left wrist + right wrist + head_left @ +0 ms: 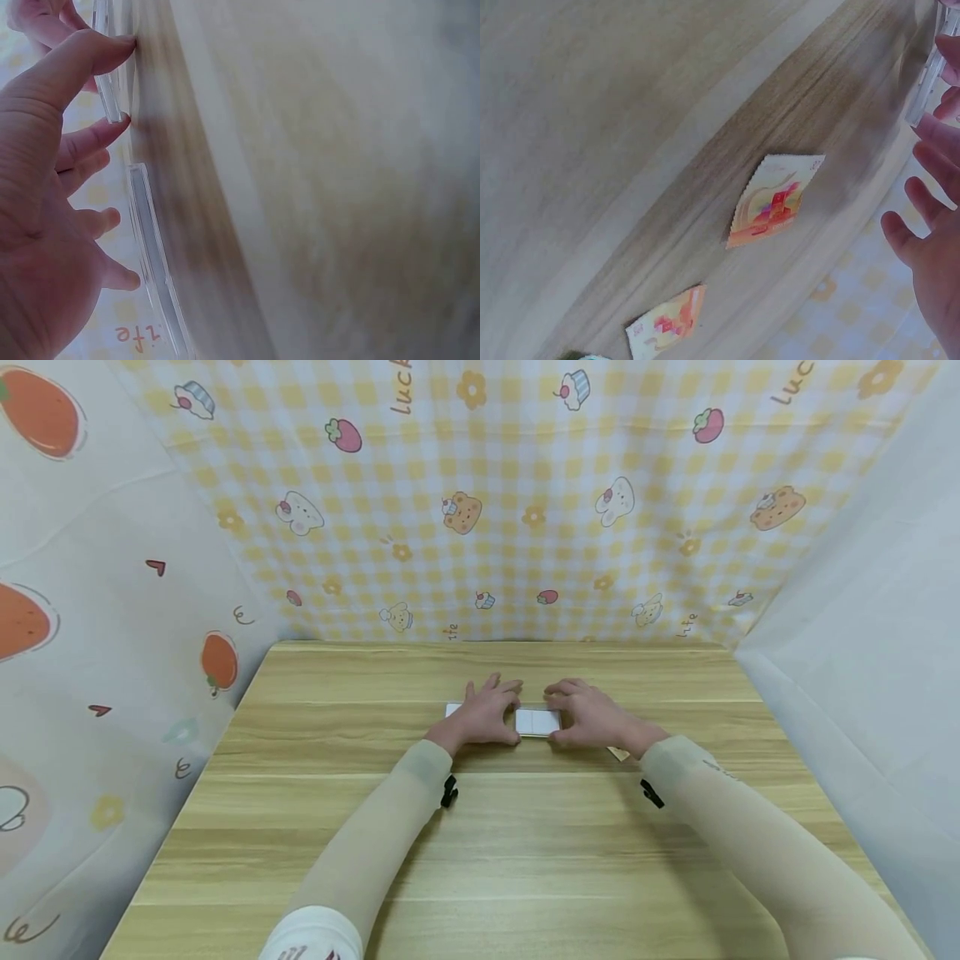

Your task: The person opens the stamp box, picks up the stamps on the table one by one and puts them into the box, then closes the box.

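Observation:
A flat clear plastic case [537, 722] with a white inside and a line across it sits between my two hands, close over the table. My left hand [486, 714] holds its left end, thumb at the near edge and index finger at the far edge, other fingers spread. At the right end my right hand [594, 717] grips it likewise. In the left wrist view, the case [111, 97] shows edge-on by the thumb. A second clear case [154, 247] lies under the left hand's spread fingers. Two stamp-like papers with zigzag edges, one larger-looking paper [776, 199] and another paper [666, 322], lie near the right hand.
The wood-grain table [525, 860] reaches back to a yellow checked curtain [510, 560]. Printed white cloth [112, 610] hangs on the left and plain white cloth [862, 610] on the right. Part of another small item [592, 357] shows at the right wrist view's bottom edge.

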A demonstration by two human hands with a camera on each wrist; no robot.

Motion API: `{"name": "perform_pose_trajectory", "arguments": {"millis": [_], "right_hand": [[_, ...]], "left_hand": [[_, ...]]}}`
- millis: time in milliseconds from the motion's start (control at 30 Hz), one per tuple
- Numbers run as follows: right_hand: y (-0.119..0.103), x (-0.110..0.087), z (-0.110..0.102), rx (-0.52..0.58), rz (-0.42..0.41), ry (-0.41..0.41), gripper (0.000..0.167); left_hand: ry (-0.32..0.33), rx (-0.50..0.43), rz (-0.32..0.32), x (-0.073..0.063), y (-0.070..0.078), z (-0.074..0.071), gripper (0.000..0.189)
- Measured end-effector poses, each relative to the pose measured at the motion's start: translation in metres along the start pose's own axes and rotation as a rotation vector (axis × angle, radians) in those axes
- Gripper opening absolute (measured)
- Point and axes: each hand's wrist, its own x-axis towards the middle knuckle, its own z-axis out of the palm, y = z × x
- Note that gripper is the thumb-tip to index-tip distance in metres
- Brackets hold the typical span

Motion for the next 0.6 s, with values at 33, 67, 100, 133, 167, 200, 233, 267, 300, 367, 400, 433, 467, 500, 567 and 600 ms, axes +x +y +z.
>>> {"name": "perform_pose_trajectory", "arguments": {"millis": [33, 67, 100, 133, 167, 200, 233, 267, 300, 367, 400, 433, 467, 500, 567, 600], "right_hand": [[0.0004, -0.0002, 0.0003, 0.005, 0.007, 0.001, 0.061], [0.0009, -0.0002, 0.0007, 0.008, 0.014, 0.003, 0.061], [0.0012, -0.0003, 0.001, 0.014, 0.019, 0.005, 0.061], [0.0012, -0.0005, 0.0012, 0.018, 0.022, 0.009, 0.062], [0.0012, -0.0005, 0.0013, 0.023, 0.023, 0.013, 0.062], [0.0011, -0.0006, 0.0013, 0.03, 0.022, 0.018, 0.062], [0.001, -0.0006, 0.0015, 0.035, 0.018, 0.024, 0.062], [0.0008, -0.0005, 0.0015, 0.039, 0.014, 0.03, 0.061], [0.0007, -0.0006, 0.0014, 0.041, 0.012, 0.035, 0.061], [0.0006, -0.0003, 0.0013, 0.048, 0.012, 0.045, 0.059], [0.0008, 0.0, 0.0014, 0.048, 0.013, 0.048, 0.059], [0.001, 0.0002, 0.0013, 0.048, 0.014, 0.05, 0.059], [0.0012, 0.0004, 0.0012, 0.048, 0.017, 0.05, 0.059], [0.0015, 0.0005, 0.0013, 0.045, 0.021, 0.051, 0.059], [0.0017, 0.0007, 0.0013, 0.05, 0.026, 0.049, 0.059], [0.0017, 0.0007, 0.0011, 0.056, 0.029, 0.047, 0.058]], "left_hand": [[-0.001, -0.005, 0.002, 0.0001, -0.0005, 0.0, 0.043], [-0.003, -0.009, 0.003, 0.0003, -0.0008, 0.0, 0.043], [-0.004, -0.012, 0.004, 0.0005, -0.0011, 0.0002, 0.043], [-0.004, -0.014, 0.005, 0.0004, -0.0012, 0.0001, 0.043], [-0.004, -0.018, 0.005, 0.0004, -0.0013, -0.0001, 0.043], [-0.004, -0.02, 0.006, 0.0004, -0.0015, -0.0001, 0.043], [-0.003, -0.023, 0.006, 0.0003, -0.0016, -0.0004, 0.043], [-0.003, -0.024, 0.005, 0.0002, -0.0016, -0.0005, 0.043], [-0.002, -0.025, 0.007, 0.0002, -0.0017, -0.0006, 0.043], [0.001, -0.02, 0.009, 0.0001, -0.0018, -0.0007, 0.043], [0.003, -0.014, 0.011, 0.0004, -0.0022, -0.0004, 0.043], [0.007, -0.01, 0.013, 0.0006, -0.0023, -0.0003, 0.044], [0.011, -0.005, 0.015, 0.0009, -0.0025, 0.0, 0.045], [0.016, -0.002, 0.017, 0.0011, -0.0024, 0.0001, 0.046], [0.022, 0.002, 0.015, 0.0017, -0.0026, 0.0006, 0.047], [0.025, 0.001, 0.014, 0.0019, -0.0028, 0.0009, 0.049]]}}
